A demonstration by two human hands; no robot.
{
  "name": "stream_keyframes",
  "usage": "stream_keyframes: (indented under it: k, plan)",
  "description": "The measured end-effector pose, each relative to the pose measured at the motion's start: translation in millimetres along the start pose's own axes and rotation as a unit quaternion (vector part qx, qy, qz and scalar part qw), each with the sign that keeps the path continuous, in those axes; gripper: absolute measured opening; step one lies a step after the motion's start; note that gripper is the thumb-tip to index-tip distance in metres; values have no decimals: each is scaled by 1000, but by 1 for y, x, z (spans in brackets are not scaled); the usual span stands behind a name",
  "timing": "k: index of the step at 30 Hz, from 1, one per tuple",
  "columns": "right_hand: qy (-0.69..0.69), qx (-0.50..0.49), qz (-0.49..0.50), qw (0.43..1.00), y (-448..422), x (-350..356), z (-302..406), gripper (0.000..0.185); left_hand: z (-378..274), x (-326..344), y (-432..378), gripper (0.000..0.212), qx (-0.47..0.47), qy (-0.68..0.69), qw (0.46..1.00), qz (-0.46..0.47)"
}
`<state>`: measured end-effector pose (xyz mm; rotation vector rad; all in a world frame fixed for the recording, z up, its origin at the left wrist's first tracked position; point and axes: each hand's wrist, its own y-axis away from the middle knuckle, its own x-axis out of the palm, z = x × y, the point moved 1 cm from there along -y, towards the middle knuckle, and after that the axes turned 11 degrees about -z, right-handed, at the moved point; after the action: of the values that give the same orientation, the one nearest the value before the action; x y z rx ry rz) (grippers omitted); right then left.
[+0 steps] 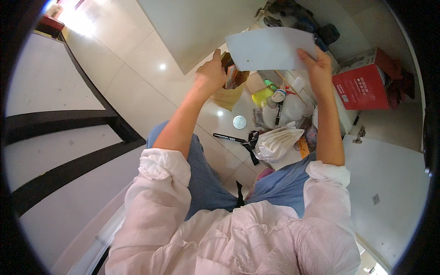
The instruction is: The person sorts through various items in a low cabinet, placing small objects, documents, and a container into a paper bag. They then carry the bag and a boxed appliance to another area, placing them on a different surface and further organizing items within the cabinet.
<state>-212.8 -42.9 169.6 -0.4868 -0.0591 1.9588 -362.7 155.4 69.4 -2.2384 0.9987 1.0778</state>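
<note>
My right hand (317,63) grips the right edge of a white sheet (270,50), thumb on top. The sheet is slightly curved and its left end hangs over the mouth of a brown paper bag (231,98). On the bag's left rim lies my left hand (210,74), the fingers partly hidden behind it. Several flat items, perhaps booklets (234,76), show inside the bag. Between the hands and my knees, a black marker (228,138) and a round white perforated disc (239,122) lie on the tiled floor.
Right of the bag is a pile with a clear plastic bag (292,110), another black marker (278,112), a yellow item (262,98) and a folded white bag (278,141). A red printed box (361,86) stands in the cabinet, whose hinged door (385,192) is open at my right.
</note>
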Motion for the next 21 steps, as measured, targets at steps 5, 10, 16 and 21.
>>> stream_keyframes:
  k: [5,10,16,21]
  plan:
    - [107,-179,220,953,-1,27,28,33,22,-7,5,55,-18,33,999,9]
    - [159,-103,349,918,-19,19,52,39,19,-17,12,55,-53,26,998,32]
    - [121,-212,470,848,-49,31,38,38,5,-29,16,61,-27,-7,997,74]
    - [102,-171,500,843,-61,27,37,34,5,-34,20,64,-23,-14,995,93]
